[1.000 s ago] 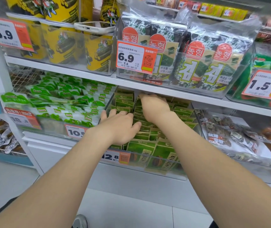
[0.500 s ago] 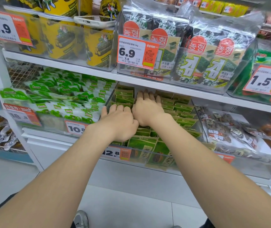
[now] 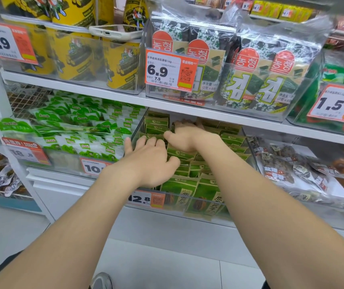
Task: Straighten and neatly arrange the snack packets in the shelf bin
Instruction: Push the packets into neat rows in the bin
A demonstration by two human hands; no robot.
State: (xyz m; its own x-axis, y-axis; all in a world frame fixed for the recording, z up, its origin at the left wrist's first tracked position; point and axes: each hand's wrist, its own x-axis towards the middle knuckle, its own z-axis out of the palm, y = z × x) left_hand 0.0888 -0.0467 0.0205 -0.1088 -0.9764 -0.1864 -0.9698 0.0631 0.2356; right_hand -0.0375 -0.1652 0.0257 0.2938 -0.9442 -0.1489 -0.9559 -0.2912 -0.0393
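Observation:
A clear shelf bin (image 3: pixel 187 200) on the middle shelf holds several rows of small green snack packets (image 3: pixel 232 140), with two larger ones standing at the front. My left hand (image 3: pixel 150 161) lies palm down on the packets at the bin's left side, fingers spread and straight. My right hand (image 3: pixel 187 136) reaches deeper into the bin, just under the upper shelf's edge. Its fingers rest on the packet tops at the back, and their tips are partly hidden.
A bin of green-and-white packets (image 3: pixel 79 126) stands to the left, a bin of dark nut packets (image 3: pixel 281 163) to the right. The white shelf above (image 3: pixel 187 107) hangs low over the bin. A phone (image 3: pixel 114 31) lies on the yellow cans' bin.
My right hand has slid deeper toward the back of the bin. The left hand stays pressed on the left rows, moved slightly forward.

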